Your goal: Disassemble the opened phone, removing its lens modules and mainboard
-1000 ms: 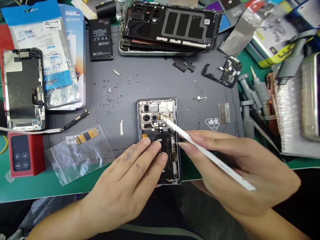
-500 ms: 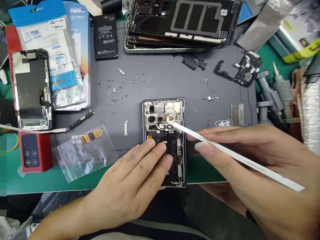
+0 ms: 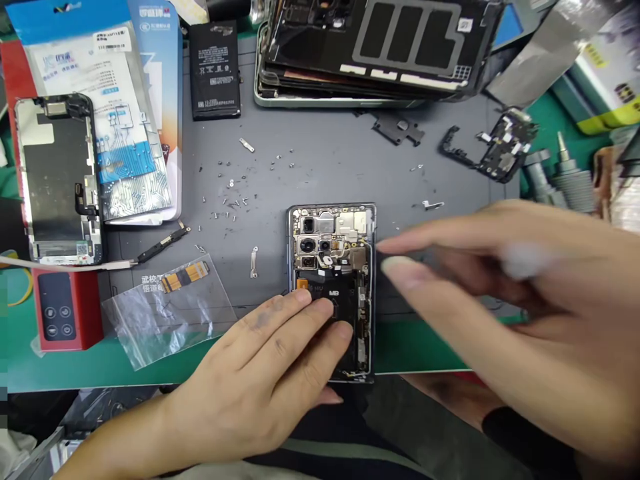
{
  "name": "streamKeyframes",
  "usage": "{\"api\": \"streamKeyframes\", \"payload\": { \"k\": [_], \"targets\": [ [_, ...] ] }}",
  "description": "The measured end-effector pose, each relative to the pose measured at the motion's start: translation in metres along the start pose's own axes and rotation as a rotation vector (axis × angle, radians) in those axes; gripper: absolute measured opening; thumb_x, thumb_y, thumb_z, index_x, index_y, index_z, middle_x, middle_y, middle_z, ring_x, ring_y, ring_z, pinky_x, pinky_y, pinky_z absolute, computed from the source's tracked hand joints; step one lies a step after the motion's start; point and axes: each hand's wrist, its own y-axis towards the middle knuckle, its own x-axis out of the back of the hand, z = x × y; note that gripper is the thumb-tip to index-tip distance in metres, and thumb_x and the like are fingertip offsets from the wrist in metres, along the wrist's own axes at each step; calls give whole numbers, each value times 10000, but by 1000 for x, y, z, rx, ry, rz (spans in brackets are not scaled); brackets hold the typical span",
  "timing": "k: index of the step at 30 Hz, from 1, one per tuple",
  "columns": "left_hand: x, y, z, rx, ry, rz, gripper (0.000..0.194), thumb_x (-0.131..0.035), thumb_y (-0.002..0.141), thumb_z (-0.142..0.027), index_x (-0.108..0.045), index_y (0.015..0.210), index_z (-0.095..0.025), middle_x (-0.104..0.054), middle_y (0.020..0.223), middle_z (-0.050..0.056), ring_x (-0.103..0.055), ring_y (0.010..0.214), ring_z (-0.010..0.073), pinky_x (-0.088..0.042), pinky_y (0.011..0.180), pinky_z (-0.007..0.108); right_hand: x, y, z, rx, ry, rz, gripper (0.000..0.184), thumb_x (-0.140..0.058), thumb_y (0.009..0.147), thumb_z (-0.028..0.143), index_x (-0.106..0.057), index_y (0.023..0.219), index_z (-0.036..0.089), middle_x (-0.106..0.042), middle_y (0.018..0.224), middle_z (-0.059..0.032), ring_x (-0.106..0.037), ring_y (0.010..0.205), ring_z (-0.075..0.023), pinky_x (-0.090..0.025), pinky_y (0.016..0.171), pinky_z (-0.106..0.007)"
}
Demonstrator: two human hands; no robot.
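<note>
Open phone (image 3: 331,267) lies face down at mat's (image 3: 325,167) near edge, cameras and board exposed. Left hand (image 3: 270,373) flat, fingers spread, pressing its lower half, gripping nothing. Right hand (image 3: 510,313) just right of phone, blurred, fingertips pointing at it; cannot tell whether it holds anything. Loose screws (image 3: 230,193) scattered upper left of phone, small bracket (image 3: 254,261) beside it. Plastic bag (image 3: 170,307) with flex cable further left. Battery (image 3: 215,67) and stacked back covers (image 3: 380,53) at bench's far side
</note>
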Motion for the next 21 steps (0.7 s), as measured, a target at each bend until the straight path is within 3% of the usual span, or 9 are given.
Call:
{"api": "streamKeyframes", "payload": {
  "k": [4, 8, 14, 21],
  "targets": [
    [6, 3, -3, 50, 11, -86, 374, -600, 1198, -349, -660, 1477, -108, -692, 1301, 79, -595, 1391, 239, -511, 1281, 383, -9, 8, 23, 83, -44, 84, 147, -609, 1154, 410, -725, 1167, 320, -667, 885, 62, -626, 699, -82, -481, 590, -239],
    [8, 7, -8, 108, 62, -94, 356, -558, 1211, -294, -649, 1490, -92, -634, 1117, 52, -591, 1061, 206, -561, 959, 354, -12, 15, 20, 25, 20, 119, 143, -645, 1109, 428, -718, 1068, 312, -593, 732, 79, -565, 543, -88, -454, 517, -253],
    [6, 15, -16, 196, 153, 4, 488, -472, 1232, -377, -560, 1568, -35, -678, 1005, 43, -587, 832, 221, -519, 745, 400, -12, 23, 20, -177, 208, 245, 174, -707, 974, 447, -688, 878, 303, -562, 586, 100, -563, 439, -100, -433, 405, -253],
    [6, 25, -22, 238, 246, 120, 564, -398, 1242, -407, -514, 1612, 3, -674, 942, 28, -592, 764, 229, -499, 707, 417, -14, 30, 21, -280, 231, 370, 289, -618, 1003, 544, -644, 858, 296, -558, 610, 53, -565, 494, -150, -458, 451, -309]
  ]
}}
